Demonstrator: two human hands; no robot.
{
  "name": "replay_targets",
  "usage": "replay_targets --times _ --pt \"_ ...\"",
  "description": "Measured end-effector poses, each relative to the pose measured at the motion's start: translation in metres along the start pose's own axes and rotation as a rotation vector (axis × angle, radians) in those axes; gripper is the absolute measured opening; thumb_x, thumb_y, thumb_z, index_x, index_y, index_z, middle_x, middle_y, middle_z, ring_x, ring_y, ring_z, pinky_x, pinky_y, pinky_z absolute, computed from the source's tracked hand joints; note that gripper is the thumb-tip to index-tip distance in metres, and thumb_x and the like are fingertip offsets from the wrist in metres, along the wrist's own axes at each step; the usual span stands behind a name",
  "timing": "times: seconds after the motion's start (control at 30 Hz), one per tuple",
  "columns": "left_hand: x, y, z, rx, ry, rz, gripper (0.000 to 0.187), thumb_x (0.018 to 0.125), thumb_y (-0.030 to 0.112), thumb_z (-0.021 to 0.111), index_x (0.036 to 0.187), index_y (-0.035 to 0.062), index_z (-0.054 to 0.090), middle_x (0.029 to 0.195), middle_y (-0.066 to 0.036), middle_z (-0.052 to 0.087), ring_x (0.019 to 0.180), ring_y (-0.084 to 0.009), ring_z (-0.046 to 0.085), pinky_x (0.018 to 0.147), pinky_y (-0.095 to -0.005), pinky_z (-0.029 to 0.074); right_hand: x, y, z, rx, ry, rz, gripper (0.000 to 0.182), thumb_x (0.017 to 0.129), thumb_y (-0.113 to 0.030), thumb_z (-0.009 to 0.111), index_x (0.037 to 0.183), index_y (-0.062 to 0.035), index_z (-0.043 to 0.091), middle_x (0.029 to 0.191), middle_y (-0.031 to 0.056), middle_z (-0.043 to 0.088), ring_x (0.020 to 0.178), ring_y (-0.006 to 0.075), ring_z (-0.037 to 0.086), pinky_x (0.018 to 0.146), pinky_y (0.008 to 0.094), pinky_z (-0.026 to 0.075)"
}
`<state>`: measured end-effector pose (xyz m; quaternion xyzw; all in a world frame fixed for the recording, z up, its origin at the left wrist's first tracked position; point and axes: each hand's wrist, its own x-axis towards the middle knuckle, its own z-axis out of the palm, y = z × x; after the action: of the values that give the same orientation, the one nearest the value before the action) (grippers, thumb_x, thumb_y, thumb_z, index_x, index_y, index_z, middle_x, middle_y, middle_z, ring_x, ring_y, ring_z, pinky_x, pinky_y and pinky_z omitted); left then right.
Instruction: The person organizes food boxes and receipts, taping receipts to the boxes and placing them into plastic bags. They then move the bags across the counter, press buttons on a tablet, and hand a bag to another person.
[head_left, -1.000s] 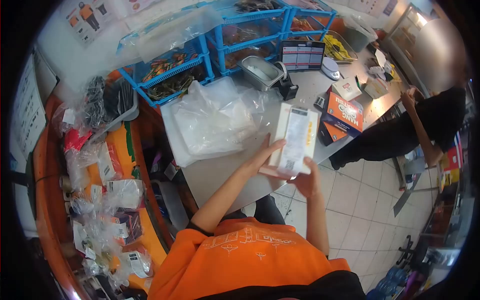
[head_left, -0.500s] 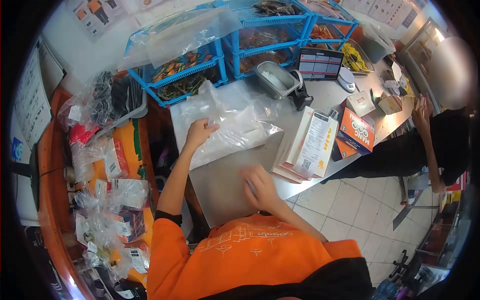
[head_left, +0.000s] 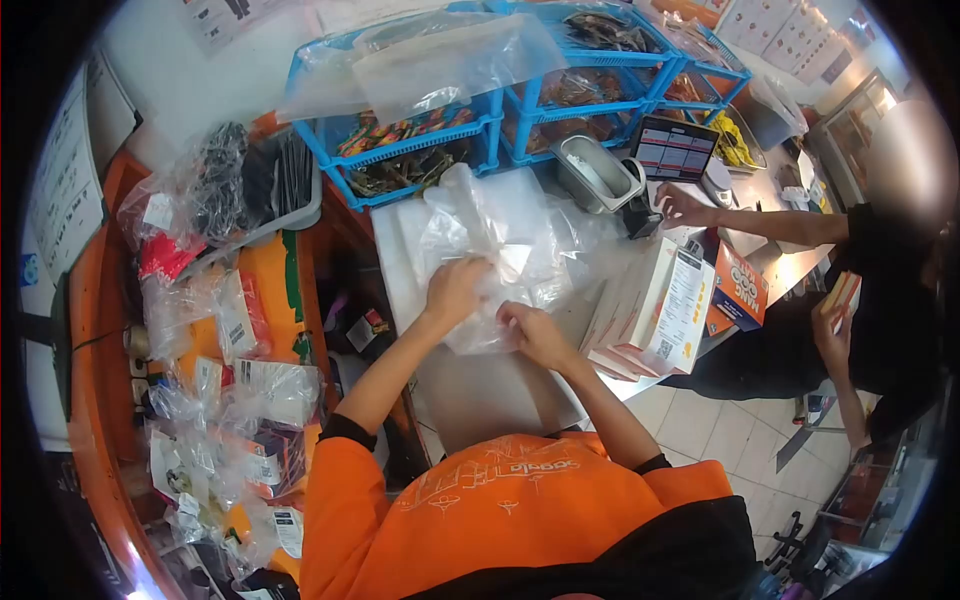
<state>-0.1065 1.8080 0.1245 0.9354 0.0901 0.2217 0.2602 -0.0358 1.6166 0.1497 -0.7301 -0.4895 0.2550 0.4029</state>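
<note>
Both my hands are at a clear plastic bag (head_left: pixel 480 332) in the middle of the metal counter (head_left: pixel 470 395). My left hand (head_left: pixel 460 292) grips its upper left part, with the fingertips partly lost in the film. At the bag's lower right edge, my right hand (head_left: pixel 536 334) is closed in a pinch on the plastic. Behind them, more crumpled bags (head_left: pixel 545 225) lie over a whitish stack of plastic sheets (head_left: pixel 398 240). To the right of my right hand stand white boxes (head_left: pixel 690 310) with a printed receipt on top.
Blue tiered baskets (head_left: pixel 415 150) hold packets at the back. A metal container (head_left: pixel 598 172), a tablet (head_left: pixel 672 150) and an orange box (head_left: pixel 738 290) are at the right. There, a co-worker's hand (head_left: pixel 685 207) reaches over the counter. Bagged goods (head_left: pixel 255 425) fill the left shelf.
My right hand has moved from the bare counter up to the bag. My left hand has come toward it, drawing the bag nearer. The co-worker's hand now reaches in from the right.
</note>
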Motion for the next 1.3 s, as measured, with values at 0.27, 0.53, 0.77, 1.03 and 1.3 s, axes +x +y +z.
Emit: replay_targets --times 0.27,0.53,0.77,1.03,1.3 --pt "0.041 -0.025 -0.022 -0.158 0.113 -0.238 0.022 0.075 0.008 0.065 0.096 0.0021 0.067 0.097 -0.017 0.064 0.090 -0.0361 0.060 0.080 -0.0405 0.046 0.038 0.019 0.019 -0.420 0.288 -0.110 0.025 0.071 0.007 0.050 0.091 -0.0008 0.063 0.088 0.0161 0.063 0.087 0.0357 0.059 0.080 0.0429 0.048" --pt "0.046 -0.018 -0.032 -0.141 0.134 -0.230 0.025 0.074 0.008 0.068 0.099 0.0056 0.068 0.098 -0.015 0.063 0.096 -0.0349 0.058 0.083 -0.0387 0.045 0.094 0.012 0.020 -0.461 -0.002 0.083 0.014 0.075 -0.006 0.060 0.087 -0.0038 0.067 0.087 0.0170 0.065 0.084 0.0347 0.062 0.077 0.0436 0.048" --pt "0.008 0.013 -0.084 -0.068 0.181 -0.091 0.029 0.078 0.006 0.064 0.108 0.0078 0.064 0.110 -0.014 0.058 0.101 -0.0305 0.057 0.086 -0.0373 0.045 0.084 0.025 0.035 -0.264 0.161 0.030 0.023 0.073 -0.018 0.067 0.089 -0.0022 0.066 0.082 0.0150 0.065 0.080 0.0356 0.062 0.071 0.0422 0.049" --pt "-0.062 0.058 -0.084 -0.504 0.672 -0.430 0.011 0.085 0.003 0.056 0.091 0.0065 0.064 0.099 -0.004 0.059 0.091 -0.0154 0.056 0.070 -0.0250 0.042 0.099 0.040 0.054 -0.399 0.177 0.032 0.024 0.066 -0.012 0.072 0.086 -0.0037 0.062 0.087 0.0140 0.064 0.088 0.0346 0.060 0.076 0.0433 0.048" --pt "-0.082 0.069 -0.087 -0.522 0.614 -0.381 0.012 0.084 -0.001 0.054 0.084 0.0048 0.064 0.091 -0.003 0.060 0.083 -0.0144 0.057 0.067 -0.0245 0.043 0.091 0.008 0.034 -0.418 0.081 0.049 0.017 0.070 -0.014 0.069 0.080 -0.0041 0.059 0.082 0.0152 0.064 0.084 0.0332 0.062 0.073 0.0435 0.048"
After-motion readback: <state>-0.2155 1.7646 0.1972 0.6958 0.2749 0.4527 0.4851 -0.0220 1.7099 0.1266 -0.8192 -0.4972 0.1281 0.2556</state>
